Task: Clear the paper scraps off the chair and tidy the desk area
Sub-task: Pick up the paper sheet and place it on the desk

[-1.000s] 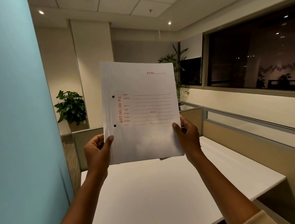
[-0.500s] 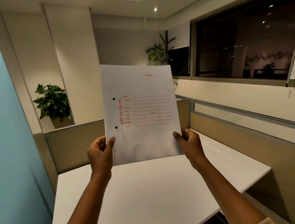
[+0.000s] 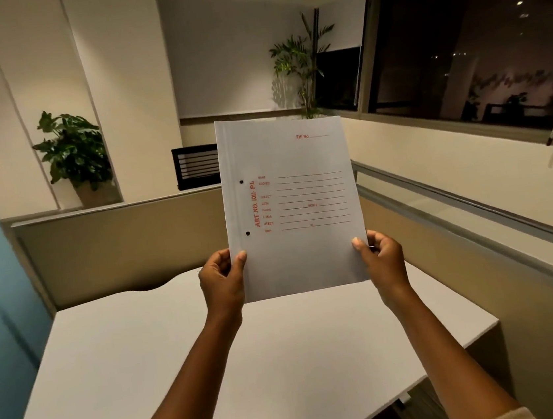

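A white file folder [image 3: 294,207] is held upright above the white desk [image 3: 189,367], its lower edge raised clear of the desk surface. The front cover is turned toward the camera. Red print is carried on the cover: "File No" at the upper right, a block of ruled form lines at mid-height, and "ART NO. 1011 P.L" set vertically beside the spine. Two punched holes are located along the left margin, one above the other. The folder is closed and flat, tilted slightly clockwise. The desk surface below the folder is bare.
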{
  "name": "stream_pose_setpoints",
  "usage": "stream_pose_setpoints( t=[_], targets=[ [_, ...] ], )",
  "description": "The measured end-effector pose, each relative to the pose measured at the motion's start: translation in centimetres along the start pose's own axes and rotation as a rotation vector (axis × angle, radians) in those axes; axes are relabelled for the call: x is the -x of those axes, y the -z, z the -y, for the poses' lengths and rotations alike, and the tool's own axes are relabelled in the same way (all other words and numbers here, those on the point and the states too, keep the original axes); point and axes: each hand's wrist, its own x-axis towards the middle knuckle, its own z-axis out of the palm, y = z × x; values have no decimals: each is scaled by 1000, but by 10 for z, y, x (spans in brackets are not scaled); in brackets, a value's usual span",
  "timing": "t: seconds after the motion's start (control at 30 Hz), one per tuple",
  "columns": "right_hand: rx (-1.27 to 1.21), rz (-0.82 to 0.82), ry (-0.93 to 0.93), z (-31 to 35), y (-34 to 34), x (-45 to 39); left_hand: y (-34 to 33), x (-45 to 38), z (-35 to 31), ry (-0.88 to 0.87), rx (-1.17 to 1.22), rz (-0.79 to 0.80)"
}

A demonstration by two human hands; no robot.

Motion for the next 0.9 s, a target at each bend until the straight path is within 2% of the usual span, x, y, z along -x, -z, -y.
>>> stream_pose_setpoints(
  t=[0.47, 0.73, 0.9],
  targets=[
    [49, -176, -125, -75, 18, -62, -81, -52, 88, 180, -9, 128],
    [194, -229, -188, -120, 56, -105, -144, -48, 142, 290, -26, 152],
    [281, -216, -218, -173, 90, -156, -198, -43, 184, 400, -50, 176]
  ],
)
